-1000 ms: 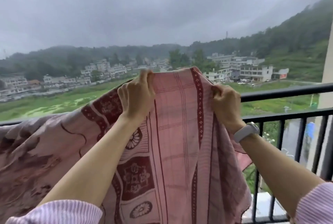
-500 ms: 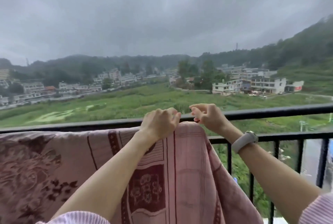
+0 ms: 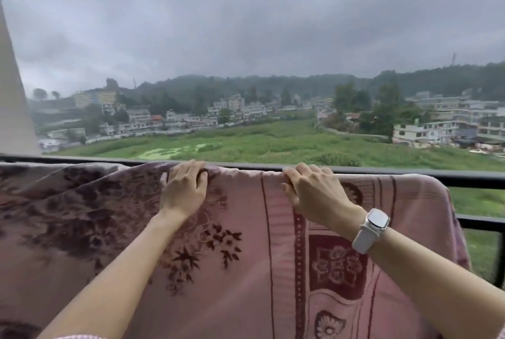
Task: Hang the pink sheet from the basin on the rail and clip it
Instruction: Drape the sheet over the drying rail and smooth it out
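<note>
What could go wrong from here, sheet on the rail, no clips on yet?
1. No clip shows on the pink sheet; only the left hand and right hand pin it to the rail, so letting go may let it slide off.
2. Its right edge hangs past open railing; wind could lift it.
3. The heavy grey sky hints at rain.
</note>
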